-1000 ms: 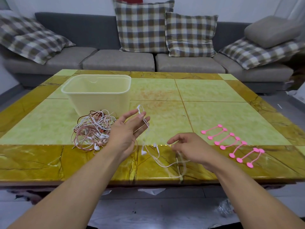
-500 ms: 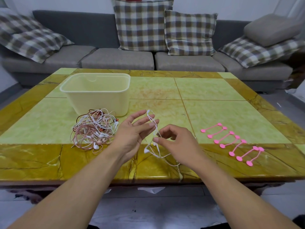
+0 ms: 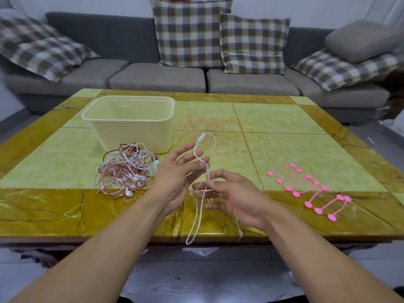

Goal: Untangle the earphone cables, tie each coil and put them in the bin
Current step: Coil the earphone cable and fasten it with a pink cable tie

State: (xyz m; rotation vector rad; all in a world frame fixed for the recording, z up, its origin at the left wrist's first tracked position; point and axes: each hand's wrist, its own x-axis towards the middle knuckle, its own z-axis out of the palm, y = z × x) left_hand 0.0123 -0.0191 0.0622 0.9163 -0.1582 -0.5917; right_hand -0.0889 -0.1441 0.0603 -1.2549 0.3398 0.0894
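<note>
- Since a second ago the right hand [image 3: 238, 197] has come up from the counter's near edge to meet the left hand [image 3: 178, 176]; the white earphone cable [image 3: 202, 193] now hangs in a long loop below them
- Right fingers [image 3: 211, 182] pinch the cable; left fingers [image 3: 197, 154] are spread and nearly straight, the cable draped over them and arching above their tips
- Just left of the left hand lies the tangled earphone pile [image 3: 126, 171] on the counter [image 3: 284, 149]; beyond it stands the cream bin [image 3: 131, 123]
- Well right of the right hand lie the pink ties [image 3: 310, 189] in a row
</note>
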